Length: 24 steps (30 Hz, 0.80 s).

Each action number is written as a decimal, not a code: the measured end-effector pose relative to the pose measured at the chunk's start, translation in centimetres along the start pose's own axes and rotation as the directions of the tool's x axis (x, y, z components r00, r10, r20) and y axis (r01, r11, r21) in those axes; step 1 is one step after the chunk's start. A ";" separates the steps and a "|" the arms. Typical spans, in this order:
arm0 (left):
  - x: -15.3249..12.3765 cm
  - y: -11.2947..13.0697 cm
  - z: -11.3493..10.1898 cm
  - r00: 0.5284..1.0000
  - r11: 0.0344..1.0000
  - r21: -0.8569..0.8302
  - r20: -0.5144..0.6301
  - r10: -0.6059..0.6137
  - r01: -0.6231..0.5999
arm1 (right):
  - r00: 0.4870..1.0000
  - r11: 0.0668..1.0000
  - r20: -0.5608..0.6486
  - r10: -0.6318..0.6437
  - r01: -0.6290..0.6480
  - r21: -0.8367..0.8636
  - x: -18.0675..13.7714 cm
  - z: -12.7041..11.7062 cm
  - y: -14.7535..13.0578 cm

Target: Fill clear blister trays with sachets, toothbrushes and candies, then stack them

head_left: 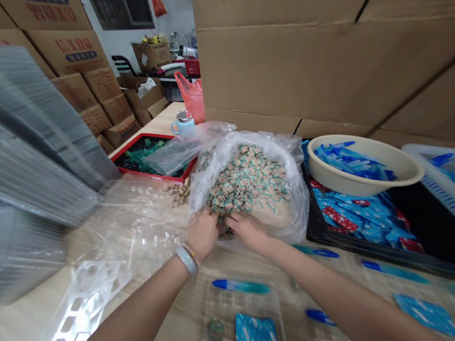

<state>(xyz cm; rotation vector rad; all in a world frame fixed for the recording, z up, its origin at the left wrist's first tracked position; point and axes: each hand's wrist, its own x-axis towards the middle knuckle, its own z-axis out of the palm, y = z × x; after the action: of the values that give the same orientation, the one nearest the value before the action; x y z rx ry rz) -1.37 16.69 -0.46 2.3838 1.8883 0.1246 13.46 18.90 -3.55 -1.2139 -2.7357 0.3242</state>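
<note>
A clear plastic bag [298, 185] stands rolled open on the table, full of small tan and green square pieces [247, 176]. At its near edge my left hand [203, 232] has its fingers curled into the squares; a pale bangle and a beaded bracelet circle that wrist. Close on its right, my right hand [249, 230] also dips bent fingertips into the squares. Pieces partly cover the fingertips of both hands. Below my wrists lies a clear plastic tray [277, 304], holding a blue-and-teal pen-shaped piece [241, 286], a patterned blue packet [256, 331] and one small square [216, 330].
On the right, a cream basin [372, 184] of blue pieces rests over a black crate [315, 216] with blue and red packets. Stacked clear trays [20, 130] rise at left. Behind the bag are a red-rimmed tray [151, 182], a lidded mug [184, 124] and a cardboard wall [322, 66].
</note>
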 end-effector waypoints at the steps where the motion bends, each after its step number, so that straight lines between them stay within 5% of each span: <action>1: 0.0 0.0 0.1 1.000 1.000 -0.004 -0.003 0.001 -0.001 | 1.000 1.000 -0.010 0.002 -0.002 -0.019 -0.1 -0.1 0.0; 7: -0.2 0.0 -0.1 0.999 0.997 -0.070 -0.048 -0.014 0.011 | 0.985 0.968 -0.071 0.156 -0.138 0.212 -1.1 -0.2 0.7; 13: 1.2 1.2 0.4 0.988 0.826 -0.560 -0.149 -0.032 -0.058 | 0.941 0.757 -0.194 0.278 -0.090 0.647 -1.8 0.6 2.0; 18: 3.2 2.4 1.3 0.999 0.725 -0.689 0.029 0.043 -0.011 | 0.920 0.752 -0.205 0.335 -0.130 0.647 -2.2 1.1 3.0; 24: 3.7 2.8 1.9 0.980 0.666 -0.744 0.087 0.179 -0.056 | 0.911 0.793 -0.185 0.368 -0.203 0.575 -2.4 0.8 3.1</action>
<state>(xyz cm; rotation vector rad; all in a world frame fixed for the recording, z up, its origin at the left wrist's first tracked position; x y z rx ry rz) 2.42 19.62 -1.98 1.8552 1.2434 0.5822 17.15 19.01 -5.14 -1.3648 -1.9920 0.8247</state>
